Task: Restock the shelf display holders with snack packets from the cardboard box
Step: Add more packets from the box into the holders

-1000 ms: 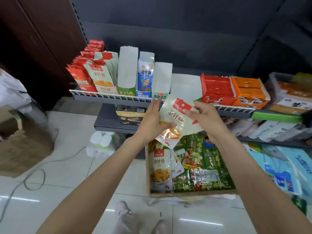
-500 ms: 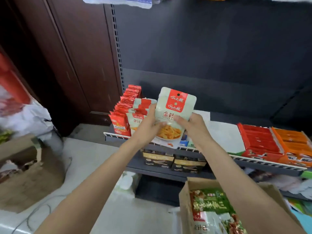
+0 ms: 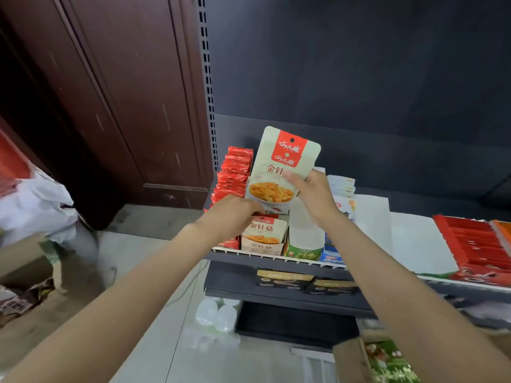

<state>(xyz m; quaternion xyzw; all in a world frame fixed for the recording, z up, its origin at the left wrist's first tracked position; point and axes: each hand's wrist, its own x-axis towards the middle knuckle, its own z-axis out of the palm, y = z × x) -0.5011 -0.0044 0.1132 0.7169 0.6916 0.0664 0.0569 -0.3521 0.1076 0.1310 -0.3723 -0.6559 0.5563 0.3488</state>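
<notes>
My right hand (image 3: 311, 193) pinches a pale green snack packet (image 3: 279, 172) with a red label and holds it upright above the shelf. Just below it stands a cardboard display holder (image 3: 262, 247) with the same kind of packets (image 3: 264, 228) in it. My left hand (image 3: 231, 215) lies at the tops of those packets, beside the lower left corner of the held packet; its fingertips are hidden. The cardboard box (image 3: 349, 355) with green packets (image 3: 387, 360) sits at the bottom right, partly behind my right forearm.
Red packets (image 3: 235, 175) fill the holder to the left. White and blue holders (image 3: 304, 239) and red boxes (image 3: 470, 244) stand to the right on the wire-edged shelf (image 3: 276, 257). A dark lower shelf (image 3: 276, 295), a brown door (image 3: 124, 106) and floor bags (image 3: 36, 205) lie around.
Both hands lifted the packet from the box up to the shelf. My left hand has dropped from the packet's side to the packets in the holder; my right hand now keeps the packet upright.
</notes>
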